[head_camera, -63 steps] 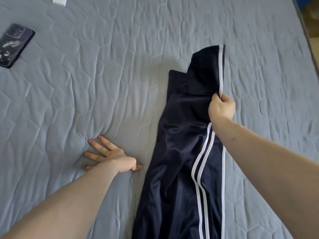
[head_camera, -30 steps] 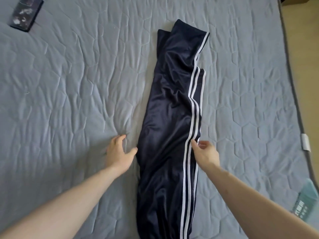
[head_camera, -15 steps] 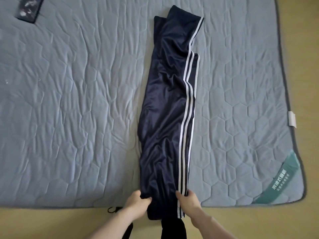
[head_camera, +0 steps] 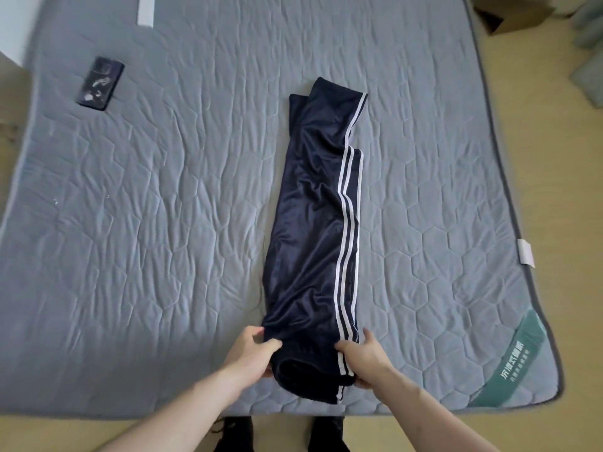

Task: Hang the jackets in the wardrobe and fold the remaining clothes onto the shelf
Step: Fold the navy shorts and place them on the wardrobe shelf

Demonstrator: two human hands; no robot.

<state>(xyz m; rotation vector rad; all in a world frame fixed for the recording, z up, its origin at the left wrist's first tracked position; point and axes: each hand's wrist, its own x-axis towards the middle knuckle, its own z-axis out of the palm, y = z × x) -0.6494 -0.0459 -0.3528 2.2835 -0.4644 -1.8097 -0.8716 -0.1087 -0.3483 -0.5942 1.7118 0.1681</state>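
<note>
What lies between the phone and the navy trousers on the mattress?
Head view: only bare quilted mattress between phone and trousers.

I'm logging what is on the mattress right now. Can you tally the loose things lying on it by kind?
Dark blue striped track pants: 1
Dark phone: 1
Total: 2
The left hand and right hand grip the pants' near end on the grey mattress.
</note>
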